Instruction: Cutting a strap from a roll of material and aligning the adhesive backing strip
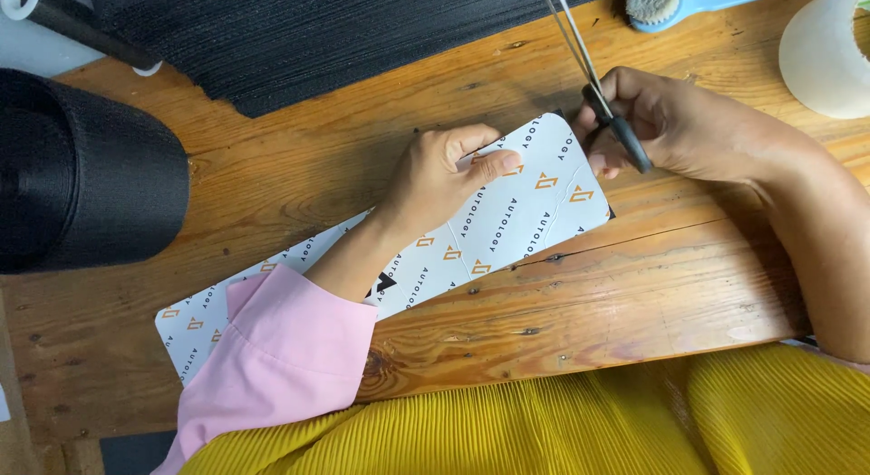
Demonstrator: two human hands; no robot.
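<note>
On one card (507,217): two hands, one scissors (603,90).

The left hand (449,180) lies palm down, fingers spread flat, its pink-sleeved forearm reaching in from the near left. The right hand (666,121) is curled closed, bare forearm entering from the right.

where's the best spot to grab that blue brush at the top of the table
Take the blue brush by its handle, the long slim part running right from the bristle head along the table's far edge. Come from above, at its right half, likely easiest for the right hand, though that hand now holds the scissors. The round head lies bristles up, and gives a poorer hold.
</note>
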